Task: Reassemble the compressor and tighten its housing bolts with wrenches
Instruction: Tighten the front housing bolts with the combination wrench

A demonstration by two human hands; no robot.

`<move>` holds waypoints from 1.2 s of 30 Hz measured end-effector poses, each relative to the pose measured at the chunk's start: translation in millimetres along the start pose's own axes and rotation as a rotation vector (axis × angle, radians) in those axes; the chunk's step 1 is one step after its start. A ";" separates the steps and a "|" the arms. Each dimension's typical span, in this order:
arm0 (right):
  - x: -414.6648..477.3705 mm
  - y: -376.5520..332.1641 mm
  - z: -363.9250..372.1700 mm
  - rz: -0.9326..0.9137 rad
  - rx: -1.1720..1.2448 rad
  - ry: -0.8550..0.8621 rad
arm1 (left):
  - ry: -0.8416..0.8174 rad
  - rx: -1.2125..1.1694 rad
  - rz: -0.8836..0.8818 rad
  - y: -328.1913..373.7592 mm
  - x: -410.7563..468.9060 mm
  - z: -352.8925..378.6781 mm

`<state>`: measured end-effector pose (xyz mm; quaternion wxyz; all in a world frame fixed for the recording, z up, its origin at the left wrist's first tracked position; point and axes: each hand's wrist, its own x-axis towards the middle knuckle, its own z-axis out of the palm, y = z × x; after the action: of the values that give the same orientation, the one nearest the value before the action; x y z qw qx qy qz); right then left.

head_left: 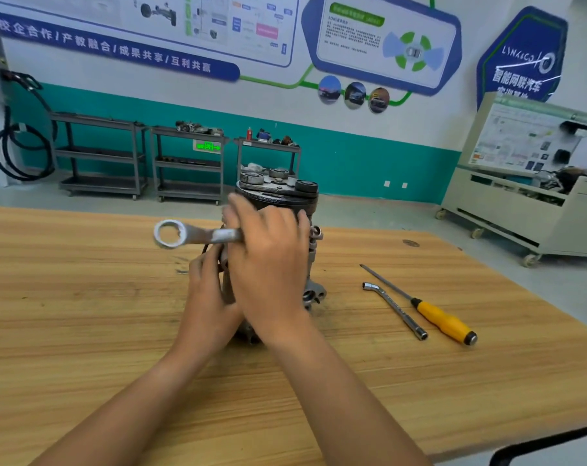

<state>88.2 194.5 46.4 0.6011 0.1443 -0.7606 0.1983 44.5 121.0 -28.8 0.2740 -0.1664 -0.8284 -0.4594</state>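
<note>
Compressor (285,196) upright mid-table (83,314). My left hand (208,294) holds its left flank. My right hand (268,260), before it, grips the ring wrench (184,234) jutting left. L-shaped socket wrench (394,309) and screwdriver (433,314) lie side by side at right.

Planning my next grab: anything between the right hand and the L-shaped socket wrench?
Only the compressor, its side lugs right of the right hand; past them nothing visible lies before the socket wrench. The screwdriver lies beyond it.
</note>
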 end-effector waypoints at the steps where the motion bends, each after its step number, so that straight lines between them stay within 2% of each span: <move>1: 8.1 -2.5 -6.4 -0.001 0.171 0.075 | 0.013 -0.057 -0.025 1.3 -1.0 0.1; 3: 31.2 -6.4 -23.2 0.136 0.651 0.174 | 0.033 -0.141 -0.080 3.0 -4.9 0.9; 5: 60.9 -0.2 -43.5 0.384 1.091 0.240 | 0.038 -0.142 -0.106 3.6 -7.3 0.4; 7: 85.2 21.1 -60.7 0.582 1.348 0.243 | 0.036 -0.137 -0.104 4.3 -6.8 -1.2; 9: 100.3 48.1 -71.4 0.714 1.480 0.215 | 0.026 -0.143 -0.104 5.2 -6.8 -1.5; 12: 102.9 83.7 -70.1 0.881 1.491 0.239 | 0.028 -0.136 -0.102 5.4 -7.2 -1.5; 17: 93.3 119.3 -49.5 1.107 1.537 0.386 | 0.032 -0.132 -0.104 5.2 -7.6 -2.1; 23: 93.0 129.8 -26.3 1.350 1.494 0.388 | 0.026 -0.123 -0.116 4.5 -7.6 -2.3; 29: 91.0 140.9 -12.7 1.381 1.737 0.407 | 0.018 -0.106 -0.119 5.0 -6.8 -2.7; 36: 83.0 142.4 -7.0 1.519 1.663 0.368 | 0.022 -0.113 -0.127 6.2 -8.2 -2.6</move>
<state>9.4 324.7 110.2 0.1462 -0.0311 -0.1847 0.9714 55.0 121.8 -28.5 0.2435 -0.1237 -0.8070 -0.5236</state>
